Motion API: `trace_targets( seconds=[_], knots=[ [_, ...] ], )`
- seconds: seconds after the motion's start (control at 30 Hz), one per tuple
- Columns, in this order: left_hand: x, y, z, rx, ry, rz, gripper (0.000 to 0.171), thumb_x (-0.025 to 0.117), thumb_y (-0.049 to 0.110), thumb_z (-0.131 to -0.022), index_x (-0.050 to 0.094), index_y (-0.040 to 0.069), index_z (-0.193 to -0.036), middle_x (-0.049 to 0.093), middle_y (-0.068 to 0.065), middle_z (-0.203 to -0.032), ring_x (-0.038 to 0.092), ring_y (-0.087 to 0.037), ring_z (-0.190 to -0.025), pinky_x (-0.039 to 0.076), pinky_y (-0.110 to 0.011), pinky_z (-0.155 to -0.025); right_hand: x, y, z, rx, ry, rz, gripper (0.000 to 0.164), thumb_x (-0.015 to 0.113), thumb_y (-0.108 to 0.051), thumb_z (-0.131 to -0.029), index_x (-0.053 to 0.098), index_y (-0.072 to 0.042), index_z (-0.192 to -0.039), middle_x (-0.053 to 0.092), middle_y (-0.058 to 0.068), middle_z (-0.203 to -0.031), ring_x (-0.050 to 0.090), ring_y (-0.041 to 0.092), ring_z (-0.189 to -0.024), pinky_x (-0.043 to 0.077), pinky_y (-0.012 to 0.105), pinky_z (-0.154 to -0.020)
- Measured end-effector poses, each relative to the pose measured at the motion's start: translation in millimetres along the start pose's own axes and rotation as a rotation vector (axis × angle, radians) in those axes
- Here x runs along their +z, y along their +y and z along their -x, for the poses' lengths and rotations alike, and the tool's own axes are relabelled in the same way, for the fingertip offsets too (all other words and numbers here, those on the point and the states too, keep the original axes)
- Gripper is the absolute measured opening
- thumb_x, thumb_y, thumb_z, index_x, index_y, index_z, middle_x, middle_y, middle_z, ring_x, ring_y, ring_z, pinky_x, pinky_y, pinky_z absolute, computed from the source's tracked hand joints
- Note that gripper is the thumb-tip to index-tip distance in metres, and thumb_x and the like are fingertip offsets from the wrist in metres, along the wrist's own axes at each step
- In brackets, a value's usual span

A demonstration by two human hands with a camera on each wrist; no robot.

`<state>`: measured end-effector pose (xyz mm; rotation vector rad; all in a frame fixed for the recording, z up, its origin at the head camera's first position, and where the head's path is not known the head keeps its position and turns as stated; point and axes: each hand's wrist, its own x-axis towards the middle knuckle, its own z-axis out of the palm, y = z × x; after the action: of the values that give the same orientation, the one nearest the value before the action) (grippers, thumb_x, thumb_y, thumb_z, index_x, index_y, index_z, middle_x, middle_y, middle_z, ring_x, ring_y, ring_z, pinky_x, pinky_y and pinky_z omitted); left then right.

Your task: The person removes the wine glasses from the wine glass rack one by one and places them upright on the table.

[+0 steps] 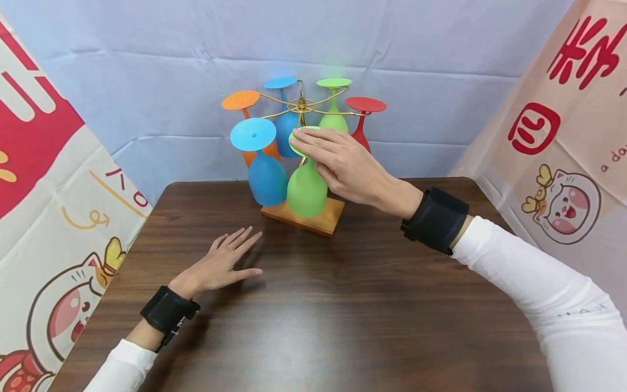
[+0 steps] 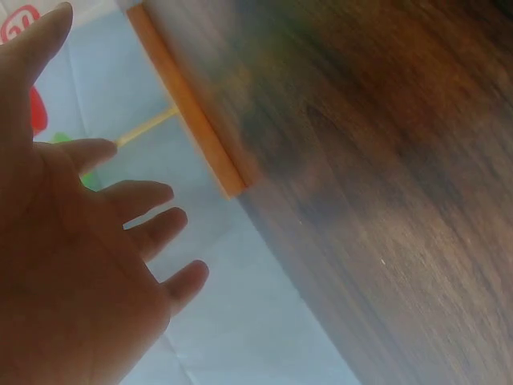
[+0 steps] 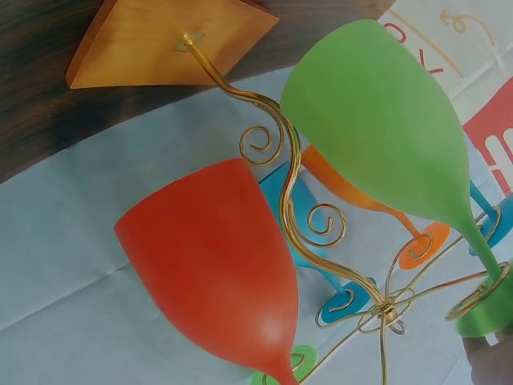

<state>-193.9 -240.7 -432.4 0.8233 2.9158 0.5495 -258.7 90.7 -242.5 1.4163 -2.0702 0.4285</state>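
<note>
A green goblet (image 1: pixel 306 188) hangs upside down at the front of a gold wire glass rack (image 1: pixel 302 104) with a wooden base (image 1: pixel 323 218). My right hand (image 1: pixel 350 166) pinches its round foot, fingers laid over the top and the thumb lower, partly hidden. In the right wrist view the goblet's stem passes through a wire loop. My left hand (image 1: pixel 220 264) is spread over the table, fingers pointing toward the rack and holding nothing. A blue goblet (image 1: pixel 266 177) hangs just left of the green one.
Around the rack hang an orange goblet (image 1: pixel 241 100), another blue goblet (image 1: pixel 286 128), another green goblet (image 1: pixel 334 117) and a red goblet (image 1: pixel 361 130). The dark wooden table (image 1: pixel 303 326) meets a pale cloth backdrop (image 1: pixel 171 109) behind, with printed cloths on both sides.
</note>
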Motion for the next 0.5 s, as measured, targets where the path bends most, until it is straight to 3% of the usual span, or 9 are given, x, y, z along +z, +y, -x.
trace_targets(
  seconds=[0.3,0.5],
  knots=[
    [1.8,1.1,2.7,-0.01,-0.01,0.013,0.088,0.063,0.057,-0.096,0.022,0.019,-0.164,0.019,-0.019,-0.17,0.018,-0.042,-0.157,0.012,-0.071,-0.12,4.2,3.3,-1.8,0.064,0.017,-0.036,0.046,0.057,-0.005,-0.1,0.055,-0.003,-0.146,0.056,0.014,-0.151,0.049,0.029,-0.144,0.038,0.047,-0.12],
    [3.1,0.7,3.9,-0.01,-0.004,0.016,0.089,0.063,0.057,-0.095,0.022,0.019,-0.164,0.02,-0.019,-0.17,0.017,-0.041,-0.157,0.012,-0.072,-0.12,4.3,4.8,-6.5,0.105,-0.014,-0.046,0.046,0.059,-0.01,-0.101,0.054,-0.005,-0.147,0.054,0.013,-0.153,0.047,0.029,-0.145,0.037,0.048,-0.121]
  ],
)
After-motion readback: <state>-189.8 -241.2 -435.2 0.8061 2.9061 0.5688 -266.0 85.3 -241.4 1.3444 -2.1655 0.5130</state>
